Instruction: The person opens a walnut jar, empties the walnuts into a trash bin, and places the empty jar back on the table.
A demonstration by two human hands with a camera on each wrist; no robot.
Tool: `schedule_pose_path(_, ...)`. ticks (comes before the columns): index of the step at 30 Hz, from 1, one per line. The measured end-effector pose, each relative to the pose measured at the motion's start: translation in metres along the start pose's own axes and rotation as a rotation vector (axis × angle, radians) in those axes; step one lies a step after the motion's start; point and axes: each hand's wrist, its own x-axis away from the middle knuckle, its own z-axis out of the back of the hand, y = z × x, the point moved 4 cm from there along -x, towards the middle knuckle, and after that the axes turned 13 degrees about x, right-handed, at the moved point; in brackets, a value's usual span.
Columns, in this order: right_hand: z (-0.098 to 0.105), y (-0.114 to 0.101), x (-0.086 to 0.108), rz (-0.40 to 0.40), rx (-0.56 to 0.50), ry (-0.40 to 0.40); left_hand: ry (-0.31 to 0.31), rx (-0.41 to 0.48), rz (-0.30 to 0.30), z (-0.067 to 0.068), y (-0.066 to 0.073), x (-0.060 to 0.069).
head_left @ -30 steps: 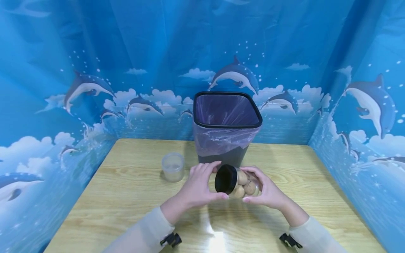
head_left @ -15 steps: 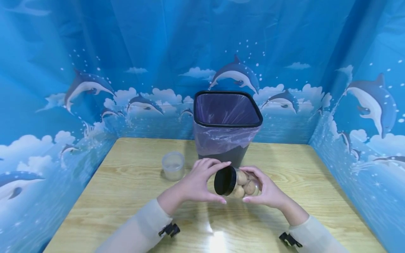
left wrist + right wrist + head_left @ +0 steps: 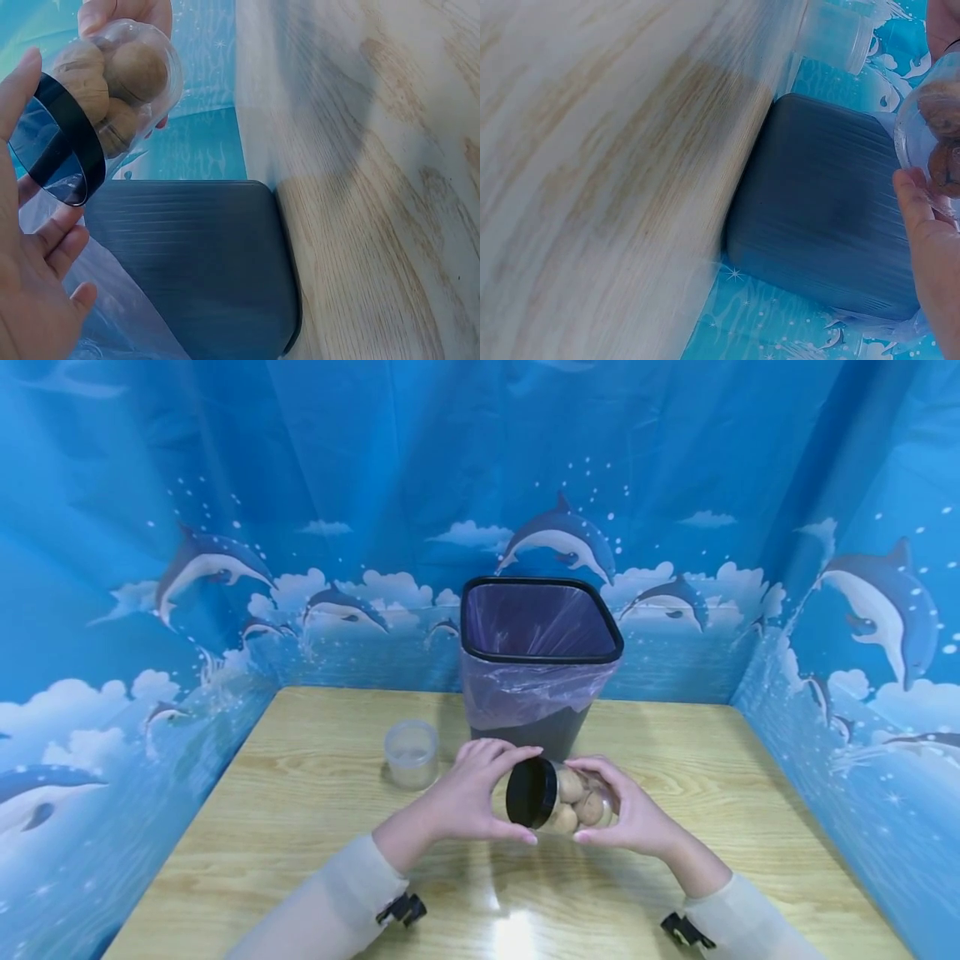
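Observation:
A clear jar of round brown balls (image 3: 572,800) lies on its side in the air, its black-capped end (image 3: 531,793) facing left. Thumb and fingers of my left hand (image 3: 468,793) curve around that black end, touching its edge. From the right, my right hand (image 3: 633,810) grips the jar's clear body. The left wrist view has the black band (image 3: 71,139) between the thumb and fingers of my left hand (image 3: 34,277), with balls (image 3: 135,73) behind clear plastic. At the right edge of the right wrist view, my right hand (image 3: 934,255) holds the jar (image 3: 911,131).
Behind the jar stands a dark bin (image 3: 525,739) with a black rim and a translucent purple liner (image 3: 532,689). An empty-looking clear cup (image 3: 412,768) stands left of the bin on the wooden table (image 3: 300,827). Blue dolphin-print sheets (image 3: 360,527) surround the table.
My left hand's upper fingers have slid right, over the top of the black end, and its thumb has dropped slightly. The jar has shifted a little left; my right hand keeps its grip.

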Motion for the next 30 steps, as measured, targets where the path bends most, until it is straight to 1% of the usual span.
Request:
schedule_pose_path(5,0.000,0.000,0.001,0.019,0.004,0.002,0.002,-0.029,0.035,-0.002,0.000,0.000)
schedule_pose_path(11,-0.001,-0.001,0.000,-0.009,-0.007,-0.008,-0.002,-0.046,0.122,-0.002,0.001,0.001)
schedule_pose_path(14,-0.001,-0.002,0.000,-0.010,-0.012,-0.009,0.005,-0.049,0.157,-0.002,0.002,0.002)
schedule_pose_path(23,-0.001,-0.001,0.000,-0.015,-0.019,-0.010,0.035,-0.075,0.203,-0.002,0.007,0.003)
schedule_pose_path(30,-0.001,-0.002,-0.001,-0.005,-0.025,-0.008,0.042,-0.075,0.266,-0.003,0.010,0.003)
